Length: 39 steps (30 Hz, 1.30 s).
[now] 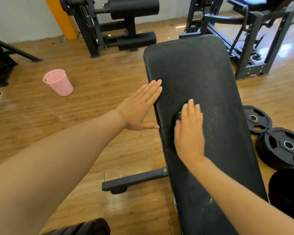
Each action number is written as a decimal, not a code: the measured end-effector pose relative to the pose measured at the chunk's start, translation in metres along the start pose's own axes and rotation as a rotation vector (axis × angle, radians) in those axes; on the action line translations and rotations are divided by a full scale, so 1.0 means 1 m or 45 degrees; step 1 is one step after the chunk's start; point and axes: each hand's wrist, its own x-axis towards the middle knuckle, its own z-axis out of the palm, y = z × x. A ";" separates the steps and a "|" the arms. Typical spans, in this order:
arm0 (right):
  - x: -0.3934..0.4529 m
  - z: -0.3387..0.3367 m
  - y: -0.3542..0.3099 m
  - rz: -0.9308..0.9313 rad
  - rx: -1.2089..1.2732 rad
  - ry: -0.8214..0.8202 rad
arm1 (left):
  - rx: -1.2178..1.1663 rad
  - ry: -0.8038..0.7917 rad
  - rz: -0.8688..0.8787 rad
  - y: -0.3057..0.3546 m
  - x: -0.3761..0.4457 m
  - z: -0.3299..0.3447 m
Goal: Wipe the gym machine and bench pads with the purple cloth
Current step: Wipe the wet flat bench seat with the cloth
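Pebbled matt black bench pad, glossy wood-plank floor, pink plastic bucket

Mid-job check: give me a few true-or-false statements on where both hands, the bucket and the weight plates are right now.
1. The left hand lies flat with straight fingers at the bench pad's left edge. True.
2. The right hand hangs beside the bench. False: it presses on the pad, motion-blurred; hardly any cloth shows under it.
3. The pink bucket stands on the bench. False: it stands on the wooden floor, left of it.
4. Weight plates lie on the floor right of the bench. True.
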 end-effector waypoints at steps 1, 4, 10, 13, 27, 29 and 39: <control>-0.012 0.004 -0.006 -0.118 -0.028 -0.011 | -0.012 -0.005 0.004 0.000 0.000 0.000; -0.037 0.007 0.003 -0.615 -0.061 -0.097 | -0.077 -0.035 -0.006 0.000 0.001 -0.005; -0.007 -0.003 0.027 -0.015 0.039 -0.003 | -0.171 0.039 -0.249 0.024 0.006 0.001; -0.039 -0.001 0.009 -0.074 0.118 -0.022 | -0.211 0.157 -0.377 0.046 0.013 0.013; -0.059 0.001 0.016 0.182 0.296 0.083 | -0.074 0.471 -0.263 0.061 0.035 0.032; -0.062 0.003 0.009 0.144 0.311 0.133 | -0.068 0.547 -0.251 0.061 0.039 0.035; -0.117 0.001 0.027 -0.603 0.208 -0.040 | 0.017 0.602 -0.126 0.059 0.041 0.040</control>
